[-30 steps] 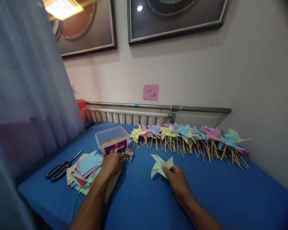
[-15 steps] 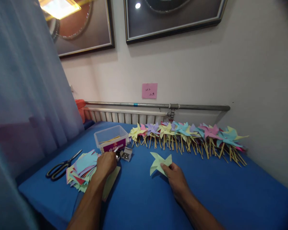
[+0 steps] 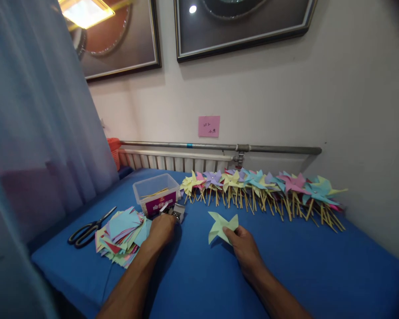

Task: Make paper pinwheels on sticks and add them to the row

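My right hand (image 3: pixel 244 250) pinches a folded light-green paper pinwheel (image 3: pixel 221 227) that lies on the blue table (image 3: pixel 319 266). My left hand (image 3: pixel 161 230) reaches into the small open box of metal pins (image 3: pixel 176 212), fingers curled at its rim; whether they hold a pin is hidden. Just behind that box stands a clear plastic tub (image 3: pixel 157 193) with wooden sticks and a purple label. To the left of my left hand lies a stack of coloured paper squares (image 3: pixel 121 232).
A long row of finished paper pinwheels on sticks (image 3: pixel 262 188) lies along the wall at the back. Black-handled scissors (image 3: pixel 88 229) lie at the left beside the curtain (image 3: pixel 36 133). A radiator and pipe (image 3: pixel 219 148) run behind the table. An orange basket (image 3: pixel 115 150) sits at the far left.
My left hand has moved right and forward, from the paper stack to the pin box. The right hand has kept hold of the green pinwheel, almost still.
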### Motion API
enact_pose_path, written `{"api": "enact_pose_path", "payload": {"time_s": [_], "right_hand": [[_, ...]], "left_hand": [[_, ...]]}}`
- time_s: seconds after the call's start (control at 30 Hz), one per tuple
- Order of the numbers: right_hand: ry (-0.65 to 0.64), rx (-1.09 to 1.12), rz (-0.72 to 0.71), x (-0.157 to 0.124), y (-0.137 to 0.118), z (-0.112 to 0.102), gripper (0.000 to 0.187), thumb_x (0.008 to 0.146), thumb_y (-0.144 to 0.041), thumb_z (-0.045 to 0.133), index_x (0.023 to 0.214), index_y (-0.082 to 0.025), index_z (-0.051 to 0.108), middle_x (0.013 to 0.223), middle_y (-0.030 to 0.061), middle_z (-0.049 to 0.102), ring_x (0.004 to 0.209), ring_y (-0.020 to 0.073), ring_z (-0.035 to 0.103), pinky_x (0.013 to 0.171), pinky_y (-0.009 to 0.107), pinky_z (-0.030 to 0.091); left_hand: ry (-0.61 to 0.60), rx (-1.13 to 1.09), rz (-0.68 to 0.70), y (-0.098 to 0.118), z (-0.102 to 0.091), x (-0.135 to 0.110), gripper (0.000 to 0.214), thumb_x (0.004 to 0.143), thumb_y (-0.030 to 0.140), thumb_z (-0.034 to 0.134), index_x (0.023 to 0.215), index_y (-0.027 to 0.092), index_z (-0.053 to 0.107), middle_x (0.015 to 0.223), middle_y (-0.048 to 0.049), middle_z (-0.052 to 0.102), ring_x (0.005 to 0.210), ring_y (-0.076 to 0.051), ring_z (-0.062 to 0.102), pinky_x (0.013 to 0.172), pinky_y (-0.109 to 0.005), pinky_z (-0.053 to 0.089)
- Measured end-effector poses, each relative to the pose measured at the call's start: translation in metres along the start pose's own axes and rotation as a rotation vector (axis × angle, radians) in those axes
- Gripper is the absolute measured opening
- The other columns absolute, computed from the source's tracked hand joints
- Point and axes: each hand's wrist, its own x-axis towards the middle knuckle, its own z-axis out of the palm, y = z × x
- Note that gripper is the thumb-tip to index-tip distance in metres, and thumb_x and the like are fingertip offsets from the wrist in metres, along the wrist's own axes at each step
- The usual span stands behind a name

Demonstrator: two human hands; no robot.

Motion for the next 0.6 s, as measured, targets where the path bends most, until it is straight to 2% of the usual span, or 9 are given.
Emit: {"api": "enact_pose_path", "payload": {"time_s": [0.17,0.23,0.27,0.4,0.47,0.53,0.6], "right_hand": [[0.008,0.005,-0.004,-0.004,-0.006,0.001,0.042,0.069,-0.044,0.072,0.098,-0.014,0.075,0.085,0.0077,0.079,0.079,0.0261,0.072,0.063,0.029,0.053],[0.019,0.011,0.001,-0.004,-0.008,0.001,0.041,0.069,-0.045,0.072,0.097,-0.015,0.075,0.082,0.0065,0.079,0.077,0.0257,0.071,0.063,0.030,0.052],[0.032,0.014,0.000,-0.003,-0.008,0.000,0.039,0.068,-0.044,0.072,0.094,-0.016,0.075,0.081,0.0061,0.078,0.075,0.0254,0.071,0.063,0.030,0.052],[0.060,0.041,-0.009,0.001,-0.005,-0.001,0.036,0.066,-0.043,0.073,0.090,-0.016,0.075,0.079,0.0054,0.078,0.072,0.0243,0.070,0.064,0.031,0.052],[0.059,0.035,-0.005,0.002,-0.003,-0.001,0.037,0.067,-0.043,0.073,0.090,-0.015,0.075,0.076,0.0050,0.077,0.071,0.0239,0.069,0.064,0.031,0.052],[0.059,0.013,-0.002,0.003,-0.002,-0.001,0.036,0.067,-0.043,0.073,0.088,-0.014,0.075,0.075,0.0047,0.076,0.069,0.0233,0.069,0.063,0.031,0.052],[0.046,0.010,-0.006,0.003,-0.001,-0.001,0.036,0.067,-0.043,0.073,0.088,-0.014,0.075,0.078,0.0052,0.077,0.069,0.0229,0.068,0.063,0.031,0.052]], "left_hand": [[0.059,-0.204,0.300,0.020,0.008,-0.002,0.028,0.085,0.014,0.051,0.102,0.021,0.072,0.109,-0.0078,0.074,0.108,-0.022,0.065,0.089,-0.028,0.045],[0.083,-0.207,0.329,0.020,0.005,-0.004,0.027,0.087,0.016,0.050,0.101,0.021,0.072,0.108,-0.0071,0.073,0.107,-0.022,0.065,0.088,-0.028,0.045],[0.103,-0.191,0.289,0.017,0.001,-0.006,0.026,0.089,0.017,0.049,0.101,0.021,0.072,0.107,-0.0074,0.073,0.105,-0.022,0.066,0.086,-0.028,0.045],[0.255,-0.093,-0.024,-0.015,-0.017,-0.016,0.031,0.097,0.022,0.041,0.105,0.022,0.071,0.109,-0.0094,0.072,0.100,-0.022,0.067,0.082,-0.029,0.045],[0.276,-0.030,-0.136,-0.030,-0.020,-0.022,0.034,0.098,0.023,0.038,0.107,0.021,0.071,0.109,-0.0106,0.072,0.099,-0.023,0.067,0.081,-0.030,0.046],[0.230,0.040,-0.150,-0.038,-0.016,-0.025,0.036,0.098,0.021,0.036,0.104,0.020,0.071,0.106,-0.0125,0.072,0.096,-0.024,0.067,0.079,-0.031,0.046],[0.197,0.104,-0.096,-0.036,-0.006,-0.027,0.036,0.097,0.018,0.036,0.100,0.017,0.073,0.104,-0.0144,0.071,0.098,-0.026,0.066,0.081,-0.033,0.047]]}}
